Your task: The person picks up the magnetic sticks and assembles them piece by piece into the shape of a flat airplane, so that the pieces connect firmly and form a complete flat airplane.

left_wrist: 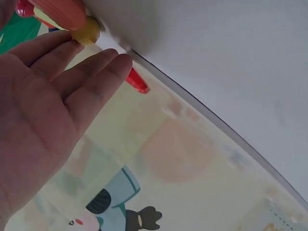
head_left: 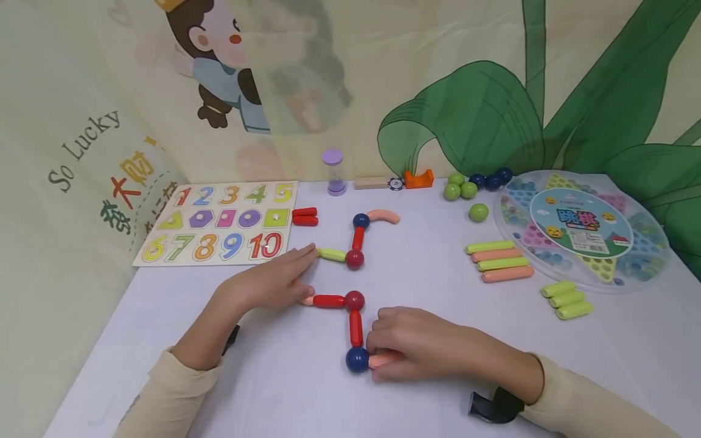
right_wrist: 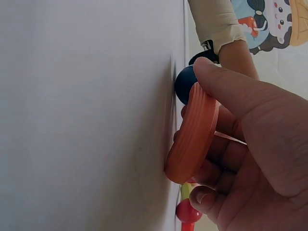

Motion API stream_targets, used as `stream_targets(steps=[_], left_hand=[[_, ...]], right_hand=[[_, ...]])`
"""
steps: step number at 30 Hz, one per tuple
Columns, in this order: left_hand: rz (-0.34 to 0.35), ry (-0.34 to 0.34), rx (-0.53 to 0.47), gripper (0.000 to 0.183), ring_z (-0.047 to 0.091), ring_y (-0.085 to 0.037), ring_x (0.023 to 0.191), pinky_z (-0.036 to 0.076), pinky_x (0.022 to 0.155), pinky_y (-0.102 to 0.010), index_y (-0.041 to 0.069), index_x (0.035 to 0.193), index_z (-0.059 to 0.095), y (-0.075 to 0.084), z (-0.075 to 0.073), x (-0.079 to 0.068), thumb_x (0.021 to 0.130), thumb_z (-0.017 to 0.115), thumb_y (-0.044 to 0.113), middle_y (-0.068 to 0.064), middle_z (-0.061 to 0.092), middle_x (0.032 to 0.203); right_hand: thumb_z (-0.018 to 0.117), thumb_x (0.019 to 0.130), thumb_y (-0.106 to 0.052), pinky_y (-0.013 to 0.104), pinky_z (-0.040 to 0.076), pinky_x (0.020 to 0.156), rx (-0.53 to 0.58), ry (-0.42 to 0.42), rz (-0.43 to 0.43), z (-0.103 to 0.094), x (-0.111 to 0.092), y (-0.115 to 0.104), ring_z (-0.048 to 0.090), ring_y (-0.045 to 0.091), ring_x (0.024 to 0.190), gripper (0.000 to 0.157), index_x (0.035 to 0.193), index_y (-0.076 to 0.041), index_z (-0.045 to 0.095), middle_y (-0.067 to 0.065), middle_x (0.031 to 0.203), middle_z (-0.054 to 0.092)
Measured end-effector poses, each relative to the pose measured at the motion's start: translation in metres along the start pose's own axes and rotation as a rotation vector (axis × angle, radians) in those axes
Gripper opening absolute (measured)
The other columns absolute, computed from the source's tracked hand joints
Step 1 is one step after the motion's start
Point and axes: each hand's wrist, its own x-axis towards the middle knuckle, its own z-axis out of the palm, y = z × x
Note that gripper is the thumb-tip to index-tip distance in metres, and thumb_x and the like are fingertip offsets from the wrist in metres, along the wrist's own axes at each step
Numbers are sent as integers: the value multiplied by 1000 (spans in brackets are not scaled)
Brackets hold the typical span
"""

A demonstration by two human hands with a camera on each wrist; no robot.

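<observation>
My right hand (head_left: 416, 344) pinches an orange curved rod (right_wrist: 195, 134) between thumb and fingers, its end at a dark blue ball (head_left: 358, 359). A red rod (head_left: 356, 328) joins that ball to a red ball (head_left: 355, 300), from which another red rod (head_left: 328, 301) runs left. My left hand (head_left: 274, 280) has its fingers straight, the tips touching a yellow ball (left_wrist: 86, 31) that the head view hides. An orange rod (left_wrist: 65, 12) shows beside those fingers. Behind, a yellow-green rod (head_left: 332, 254), a second red ball (head_left: 355, 260), a red rod (head_left: 358, 238), a blue ball (head_left: 361, 221) and a curved rod (head_left: 384, 215) form a chain.
A number puzzle board (head_left: 219, 225) lies at left, with two red rods (head_left: 305, 221) beside it. An hourglass (head_left: 335, 173) stands at the back. To the right are green balls (head_left: 479, 212), blue balls (head_left: 493, 181), loose rods (head_left: 506, 275), short green rods (head_left: 566, 299) and a round game box (head_left: 580, 222).
</observation>
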Motion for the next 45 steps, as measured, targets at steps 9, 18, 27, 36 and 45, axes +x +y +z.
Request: stream_targets(steps=[9,18,27,36,45], left_hand=[[-20,-21,-40,81,13,-21,135,28,102,-43,15,144,23,-11,-8,1,80,66,38,-1,18,149],[-11,-21,-80,79,13,-20,135,28,101,-43,15,144,25,-15,-10,-1,80,67,35,-2,19,148],[4,-14,-90,77,17,-19,134,29,101,-42,14,143,28,-13,-10,0,79,70,29,-2,22,147],[17,0,-102,81,21,-21,132,28,102,-42,12,142,30,-14,-10,0,76,72,32,-4,27,145],[34,10,-91,97,20,-20,133,26,103,-41,14,143,26,-13,-7,2,66,78,40,-2,27,145]], right_hand=[[56,82,-53,13,40,59,44,-41,12,-6,19,-5,45,-3,72,32,98,-26,64,-21,75,50],[69,79,-32,19,45,54,-16,227,363,-38,65,38,50,5,67,41,117,-21,58,-12,79,54],[68,80,-29,17,44,67,-147,158,424,-45,97,64,50,6,80,37,115,-18,62,-8,94,60],[65,83,-23,21,45,72,-93,157,473,-49,104,67,49,9,86,41,123,-16,57,-3,100,57],[67,82,-23,21,45,74,-60,191,465,-45,103,71,49,8,86,48,127,-16,52,-5,100,57]])
